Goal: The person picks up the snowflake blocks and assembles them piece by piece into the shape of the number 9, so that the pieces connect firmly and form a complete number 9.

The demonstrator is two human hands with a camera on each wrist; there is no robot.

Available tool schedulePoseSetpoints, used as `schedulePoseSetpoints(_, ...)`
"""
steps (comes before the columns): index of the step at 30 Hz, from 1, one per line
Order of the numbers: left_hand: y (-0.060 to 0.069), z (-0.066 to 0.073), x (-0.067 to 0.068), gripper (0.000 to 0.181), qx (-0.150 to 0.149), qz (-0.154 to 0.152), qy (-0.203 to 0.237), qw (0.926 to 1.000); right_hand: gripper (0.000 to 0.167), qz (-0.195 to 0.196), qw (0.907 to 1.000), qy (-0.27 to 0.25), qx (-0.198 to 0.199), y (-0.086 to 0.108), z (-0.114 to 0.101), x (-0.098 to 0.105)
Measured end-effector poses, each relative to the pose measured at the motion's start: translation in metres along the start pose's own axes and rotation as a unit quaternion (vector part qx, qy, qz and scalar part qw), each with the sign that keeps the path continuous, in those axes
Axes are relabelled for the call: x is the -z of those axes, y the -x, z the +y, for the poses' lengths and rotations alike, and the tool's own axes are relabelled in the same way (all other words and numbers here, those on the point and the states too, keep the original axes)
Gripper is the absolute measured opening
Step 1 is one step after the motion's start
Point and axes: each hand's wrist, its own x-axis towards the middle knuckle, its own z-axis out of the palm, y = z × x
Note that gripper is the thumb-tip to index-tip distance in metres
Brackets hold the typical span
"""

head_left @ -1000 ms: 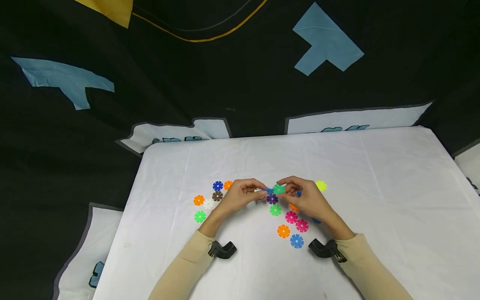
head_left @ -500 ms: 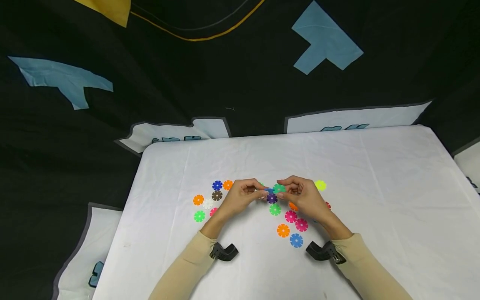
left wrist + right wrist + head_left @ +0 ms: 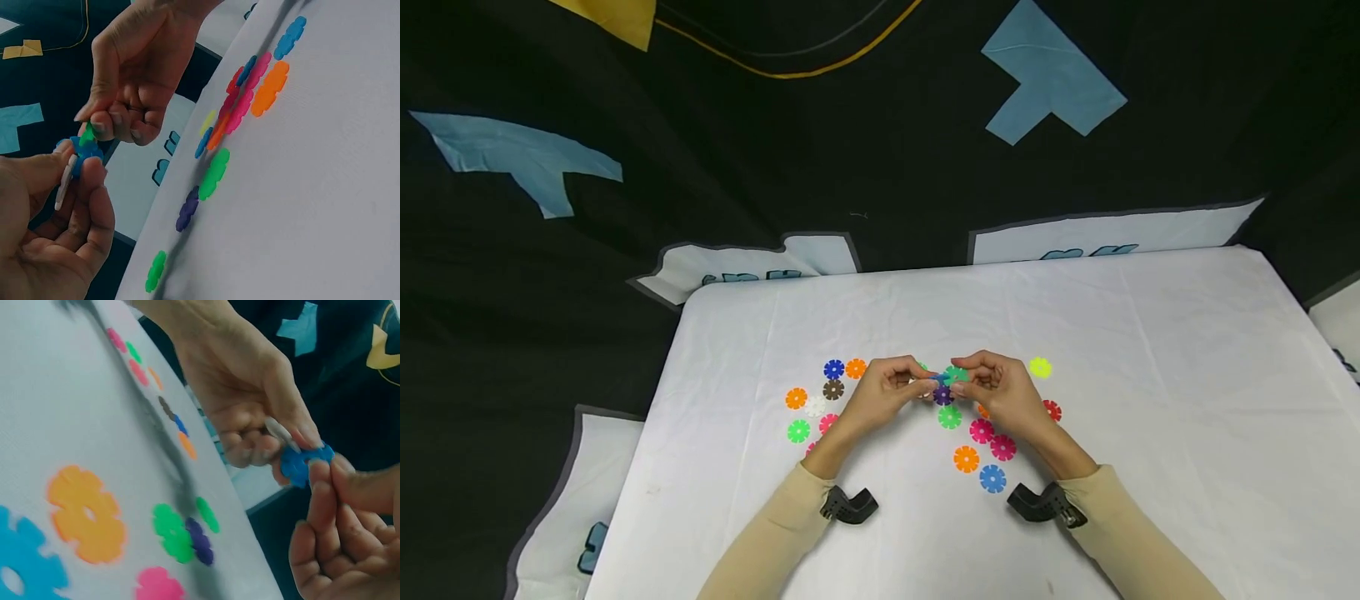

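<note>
Head view: I've got both forearms angled inward over the counter (image 3: 1150, 375), left hand (image 3: 882, 392) pinching a blue disc (image 3: 939, 379), right hand (image 3: 1006, 390) pinching a green disc (image 3: 956, 375), fingertips nearly meeting. Left wrist: discs are up off the counter, green against blue, with a white disc (image 3: 65, 182) also in the left grip. Right wrist: right fingers curled, thumb on forefinger beside the blue disc; green mostly hidden.

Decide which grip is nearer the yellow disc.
Right: the right grip is just left of the yellow disc in the head view; the left grip is farther left.
</note>
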Motion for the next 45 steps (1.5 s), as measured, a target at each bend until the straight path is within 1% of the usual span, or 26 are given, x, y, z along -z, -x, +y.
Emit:
schedulePoseSetpoints(5,-0.002,0.006,-0.002,0.008,0.011,-0.027,-0.020,0.9994,0.032,-0.024,0.9995,0.002,0.019,0.000,-0.002,0.006)
schedulePoseSetpoints(8,-0.002,0.006,-0.004,0.015,0.025,-0.039,-0.024,0.9986,0.034,-0.038,0.9991,0.011,0.019,-0.001,-0.003,0.008)
schedulePoseSetpoints(11,-0.002,0.005,-0.004,0.023,0.036,-0.035,-0.023,0.9985,0.032,-0.039,0.9989,0.023,0.012,-0.002,-0.002,0.009)
schedulePoseSetpoints(14,-0.002,0.003,-0.004,0.028,0.039,-0.030,-0.025,0.9985,0.028,-0.039,0.9987,0.030,0.010,-0.002,-0.001,0.010)
schedulePoseSetpoints(16,-0.001,0.002,-0.004,0.030,0.039,-0.033,-0.028,0.9983,0.028,-0.043,0.9986,0.031,0.010,-0.003,0.001,0.010)
schedulePoseSetpoints(20,0.000,0.000,-0.004,0.036,0.031,-0.042,-0.045,0.9976,0.030,-0.064,0.9976,0.020,0.021,-0.004,0.006,0.009)
schedulePoseSetpoints(23,0.001,-0.001,-0.003,0.035,0.028,-0.037,-0.068,0.9966,0.031,-0.070,0.9971,0.017,0.025,-0.005,0.006,0.009)
schedulePoseSetpoints(26,0.001,0.000,-0.002,0.032,0.030,-0.027,-0.087,0.9954,0.032,-0.061,0.9973,0.037,0.018,-0.006,0.004,0.016)
schedulePoseSetpoints(27,0.001,0.000,-0.001,0.031,0.033,-0.023,-0.091,0.9951,0.033,-0.059,0.9968,0.051,0.014,-0.006,0.003,0.021)
schedulePoseSetpoints(28,0.001,0.001,-0.001,0.030,0.035,-0.020,-0.094,0.9948,0.034,-0.056,0.9954,0.077,0.012,-0.006,0.002,0.027)
schedulePoseSetpoints(30,0.001,0.003,0.000,0.031,0.038,-0.014,-0.098,0.9944,0.034,-0.048,0.9899,0.133,0.005,-0.005,0.001,0.045)
schedulePoseSetpoints(31,0.000,0.004,0.001,0.032,0.040,-0.013,-0.098,0.9943,0.034,-0.044,0.9855,0.164,0.004,-0.004,0.003,0.054)
schedulePoseSetpoints(34,-0.001,0.004,0.002,0.036,0.042,-0.013,-0.095,0.9945,0.032,-0.029,0.9650,0.260,-0.004,0.000,0.011,0.084)
schedulePoseSetpoints(36,-0.001,0.004,0.003,0.040,0.043,-0.015,-0.085,0.9954,0.031,-0.024,0.9542,0.298,-0.017,0.002,0.017,0.099)
schedulePoseSetpoints(38,-0.001,0.003,0.003,0.042,0.044,-0.016,-0.074,0.9962,0.032,-0.025,0.9450,0.325,-0.029,0.004,0.022,0.111)
schedulePoseSetpoints(40,-0.001,0.003,0.004,0.043,0.045,-0.017,-0.061,0.9970,0.033,-0.032,0.9395,0.339,-0.040,0.005,0.025,0.118)
schedulePoseSetpoints(45,0.000,0.004,0.006,0.044,0.042,-0.015,-0.047,0.9979,0.037,-0.040,0.9347,0.349,-0.056,0.004,0.030,0.122)
